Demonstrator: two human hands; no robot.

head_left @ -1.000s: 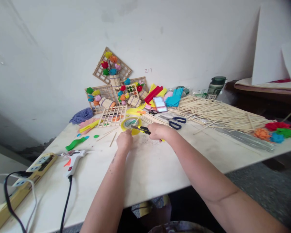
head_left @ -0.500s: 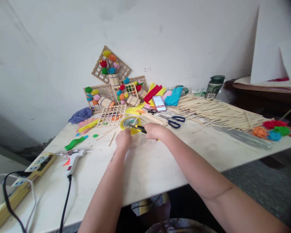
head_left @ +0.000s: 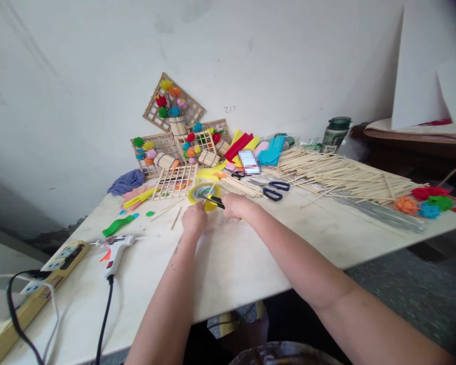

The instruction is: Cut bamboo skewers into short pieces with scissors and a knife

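R hand (head_left: 234, 207): closed round handle of yellow/blk utility knife (head_left: 216, 202), fingers mostly hidden from cam. L hand (head_left: 194, 218): narrow fist, gripping thin wooden stick (head_left: 212, 190); exact finger pos. can't be told.

Knife: ctr of table (head_left: 231, 268), between hands, just above near-R rim of yellow tape roll (head_left: 192, 196). Long axis approx L-R, slight tilt; blade end points L and a bit away from person, butt end in R palm. Blade is by the stick just past L fist; can't tell if edge touches.

Stick: long axis runs away from person, leaning R, far end over the tape roll. Crosses knife line at an angle.

Tape roll lies flat, just beyond L hand. Two loose sticks (head_left: 176, 218) on table L of L hand, one pointing roughly away, other more slanted. Stick bundle (head_left: 243, 186) just behind R hand; navy-handled scissors (head_left: 272, 191) R of that, handles pointing R, blades L. Big stick pile (head_left: 327, 170) further R, most sticks approx L-R.

Glue gun (head_left: 117, 253) well L of hands, nozzle L, cord toward person, near pwr strip (head_left: 66, 253).
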